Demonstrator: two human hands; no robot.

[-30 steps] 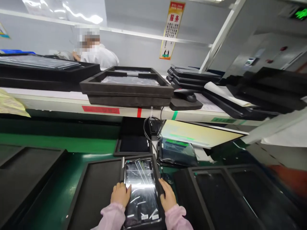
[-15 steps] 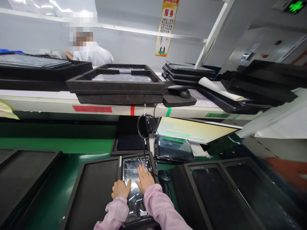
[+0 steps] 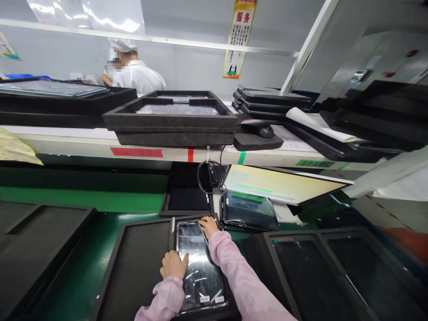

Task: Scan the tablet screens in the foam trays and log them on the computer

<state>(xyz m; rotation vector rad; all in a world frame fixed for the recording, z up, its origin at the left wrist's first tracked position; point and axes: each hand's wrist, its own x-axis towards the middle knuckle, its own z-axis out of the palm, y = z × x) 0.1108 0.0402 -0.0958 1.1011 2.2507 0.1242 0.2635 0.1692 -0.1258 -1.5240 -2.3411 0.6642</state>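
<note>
Lying in tray (image 3: 133, 263): wrapped tablet (image 3: 199, 267)

Pale wall (image 3: 187, 67), green bench (image 3: 83, 200), white shelf (image 3: 83, 145)

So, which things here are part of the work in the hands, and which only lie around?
In hand:
- left hand resting on the wrapped tablet
- right hand at the tablet's far end, near the cable
- black tray holding the tablet

Lying about:
- mouse
- stacked trays on the shelf
- monitor
- second tablet
</note>
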